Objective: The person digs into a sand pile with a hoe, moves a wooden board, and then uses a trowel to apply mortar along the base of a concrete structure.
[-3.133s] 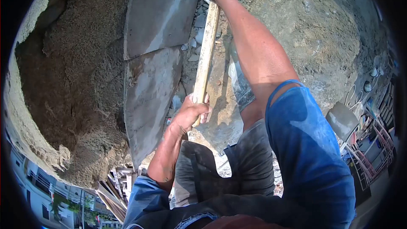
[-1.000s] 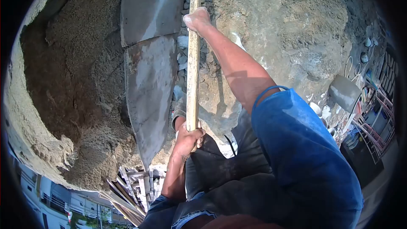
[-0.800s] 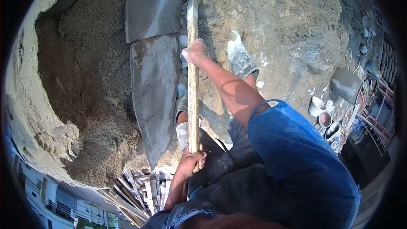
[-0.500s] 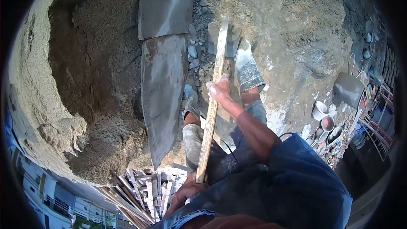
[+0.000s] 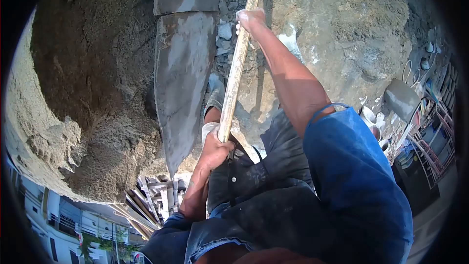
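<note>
Nearest my camera, my left hand (image 5: pixel 215 152) grips the lower end of a long wooden handle (image 5: pixel 233 80); farther up, my right hand (image 5: pixel 251 20) closes around it, and I see grey sheets (image 5: pixel 183 78) beside rough sand (image 5: pixel 115 154)

A big sand pile (image 5: pixel 117 151) is on the left, two flat boards (image 5: pixel 181 83) lie right beside it, little rocks (image 5: pixel 224 31) lie just right of them, sticks (image 5: pixel 139 214) are at the lower left, and buckets (image 5: pixel 368 115) are at the right.
</note>
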A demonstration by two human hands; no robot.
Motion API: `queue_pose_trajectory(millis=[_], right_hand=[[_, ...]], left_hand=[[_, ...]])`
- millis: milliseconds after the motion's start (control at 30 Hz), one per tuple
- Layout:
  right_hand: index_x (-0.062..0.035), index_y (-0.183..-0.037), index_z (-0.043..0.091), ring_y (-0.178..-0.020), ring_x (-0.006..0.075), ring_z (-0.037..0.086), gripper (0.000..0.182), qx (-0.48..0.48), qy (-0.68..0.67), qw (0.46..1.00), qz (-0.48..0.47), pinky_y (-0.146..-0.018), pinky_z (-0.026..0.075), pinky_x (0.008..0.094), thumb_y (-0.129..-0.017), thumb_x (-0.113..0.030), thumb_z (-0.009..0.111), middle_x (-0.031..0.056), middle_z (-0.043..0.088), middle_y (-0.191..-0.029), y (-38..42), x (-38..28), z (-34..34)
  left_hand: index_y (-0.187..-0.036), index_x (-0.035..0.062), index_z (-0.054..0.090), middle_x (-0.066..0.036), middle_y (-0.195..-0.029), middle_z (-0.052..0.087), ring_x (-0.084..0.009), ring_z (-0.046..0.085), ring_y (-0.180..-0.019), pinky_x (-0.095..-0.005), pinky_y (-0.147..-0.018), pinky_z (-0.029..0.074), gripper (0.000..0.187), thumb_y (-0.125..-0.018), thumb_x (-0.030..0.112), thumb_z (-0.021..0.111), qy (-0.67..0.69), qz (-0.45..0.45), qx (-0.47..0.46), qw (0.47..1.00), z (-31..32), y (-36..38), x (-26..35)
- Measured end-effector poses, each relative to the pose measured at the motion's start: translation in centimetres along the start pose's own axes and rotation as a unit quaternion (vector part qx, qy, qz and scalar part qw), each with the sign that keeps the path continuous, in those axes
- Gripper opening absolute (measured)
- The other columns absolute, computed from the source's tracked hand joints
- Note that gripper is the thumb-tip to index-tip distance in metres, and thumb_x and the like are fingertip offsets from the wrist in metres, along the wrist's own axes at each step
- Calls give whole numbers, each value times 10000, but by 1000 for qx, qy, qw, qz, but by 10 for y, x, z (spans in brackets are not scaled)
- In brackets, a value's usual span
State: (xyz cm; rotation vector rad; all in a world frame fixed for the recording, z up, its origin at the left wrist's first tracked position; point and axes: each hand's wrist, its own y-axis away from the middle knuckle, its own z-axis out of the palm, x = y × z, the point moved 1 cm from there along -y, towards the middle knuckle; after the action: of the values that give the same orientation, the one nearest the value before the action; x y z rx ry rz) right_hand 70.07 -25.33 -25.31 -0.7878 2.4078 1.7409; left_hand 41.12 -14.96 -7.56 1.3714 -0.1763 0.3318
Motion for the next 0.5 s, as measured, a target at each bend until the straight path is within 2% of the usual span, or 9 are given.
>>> queue_pose_trajectory(millis=[33,100,233,300,367,433,467,500], right_hand=[[121,-1034,533,-655,283,668,393,1,4,1000,4,-596,557,372,-710,-75,636,211,637,-795,1,18,-2],[93,-1050,530,-767,284,670,437,42,96,994,-14,-691,549,366,-680,-85,676,210,644,-883,-31,78,20],[54,-1054,548,-862,287,660,451,44,21,999,15,-762,529,356,-660,-100,704,203,643,-956,16,103,19],[50,-1055,542,-848,286,664,433,83,113,990,-9,-711,536,360,-674,-92,693,203,643,-946,29,96,8],[50,-1051,527,-735,281,663,422,-18,-32,999,39,-627,544,365,-684,-87,685,205,635,-878,14,130,5],[66,-999,521,-571,274,623,365,28,-20,999,39,-501,526,398,-693,-62,672,181,608,-760,25,148,-2],[68,-973,517,-516,272,594,346,33,-64,997,37,-462,509,410,-695,-62,677,165,590,-720,47,145,-11],[70,-948,514,-462,269,565,329,34,-105,993,35,-422,492,422,-698,-63,682,148,572,-680,65,143,-20]], left_hand=[[-925,15,547,-5,-706,519,-99,499,-603,-255,-522,408,240,-696,-36,596,30,-31,-16,999,5,8,-18],[-850,41,524,-3,-635,499,-95,468,-473,-259,-416,371,182,-707,-29,613,79,-112,-15,990,14,32,-29],[-800,63,496,2,-593,478,-92,431,-398,-267,-361,334,177,-714,-24,624,57,-104,-28,993,11,57,-59],[-803,63,496,4,-591,481,-94,431,-402,-268,-370,345,181,-711,-20,628,61,-98,-19,993,24,63,-65],[-844,39,519,0,-607,478,-88,438,-429,-263,-382,343,186,-707,-13,634,57,-87,-20,994,25,85,-69],[-908,-2,545,-8,-639,482,-78,431,-494,-262,-425,346,228,-701,-3,639,52,-89,-9,995,29,98,-66],[-966,-31,553,-10,-684,493,-84,438,-592,-249,-501,366,290,-690,-2,639,-7,-66,-8,998,26,101,-69],[-966,-31,553,-10,-684,493,-84,438,-592,-249,-501,366,290,-690,-2,639,-5,-60,-3,998,20,104,-70]])
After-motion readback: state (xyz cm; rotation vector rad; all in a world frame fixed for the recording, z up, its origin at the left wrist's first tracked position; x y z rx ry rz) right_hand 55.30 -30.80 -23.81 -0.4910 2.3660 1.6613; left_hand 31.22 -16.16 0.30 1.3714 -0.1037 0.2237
